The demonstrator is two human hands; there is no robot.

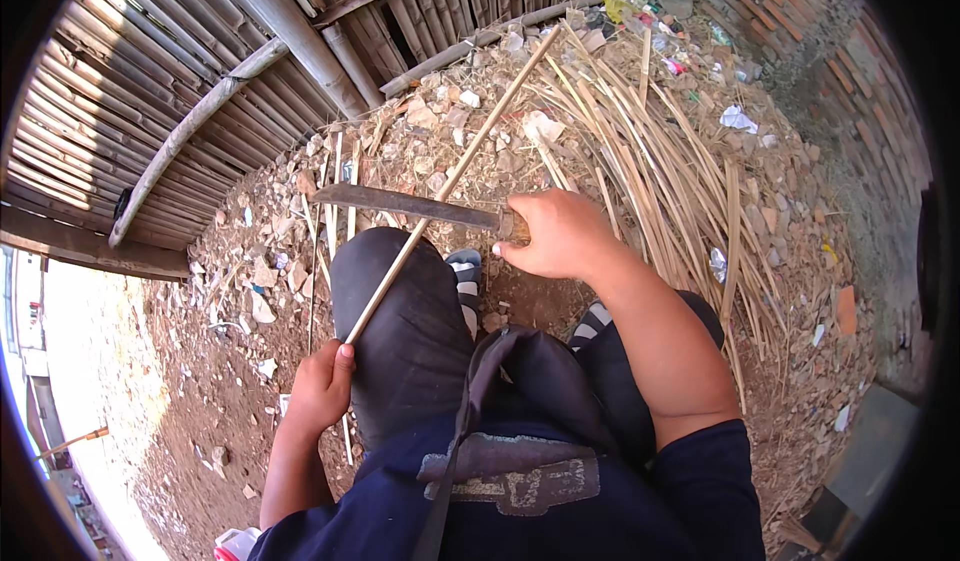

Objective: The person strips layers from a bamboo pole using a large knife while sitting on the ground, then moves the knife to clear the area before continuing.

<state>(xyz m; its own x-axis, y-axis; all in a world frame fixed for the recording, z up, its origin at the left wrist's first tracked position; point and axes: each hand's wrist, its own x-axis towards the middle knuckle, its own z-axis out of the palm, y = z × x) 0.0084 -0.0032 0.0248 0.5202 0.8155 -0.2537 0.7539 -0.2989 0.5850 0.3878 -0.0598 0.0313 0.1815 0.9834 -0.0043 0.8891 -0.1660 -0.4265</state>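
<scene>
My left hand (324,385) is closed round the near end of a long, thin bamboo strip (492,117), beside my left knee. From there the strip slants up and to the right, away from me, past the knee. In my right hand (558,233) is a machete (400,203), gripped by its wooden handle (514,226). Its dark blade points left and crosses the strip just beyond my left knee; whether the edge bites into it I cannot tell. I am low down, with my knees bent and sandals on my feet.
A large heap of split bamboo strips (650,181) lies on the right, with several more strips (333,201) left of my knee. Stones and litter cover the dirt ground (225,411). A bamboo slat wall (150,91) stands far left, a brick wall (850,131) on the right.
</scene>
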